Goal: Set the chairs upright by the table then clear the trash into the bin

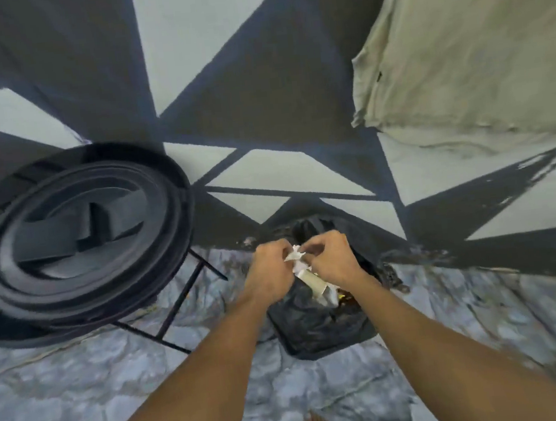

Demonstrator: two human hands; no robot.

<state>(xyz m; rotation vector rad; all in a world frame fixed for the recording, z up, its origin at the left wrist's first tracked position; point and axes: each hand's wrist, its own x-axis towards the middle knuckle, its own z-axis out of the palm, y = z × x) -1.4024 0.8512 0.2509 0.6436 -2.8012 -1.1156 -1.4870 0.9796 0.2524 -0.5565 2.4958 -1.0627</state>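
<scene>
hands: left hand, right hand both pinch trash
trash: crumpled white paper plus beige tube, axis slanting back under right wrist
bin: black crinkly liner, below hands

1 bin; above it 2 hands, 1 crumpled paper, 1 cardboard tube; left of it 1 round table.

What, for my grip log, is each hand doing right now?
Left hand: closed, pinching the crumpled paper.
Right hand: closed, gripping the same paper over the bin.
</scene>
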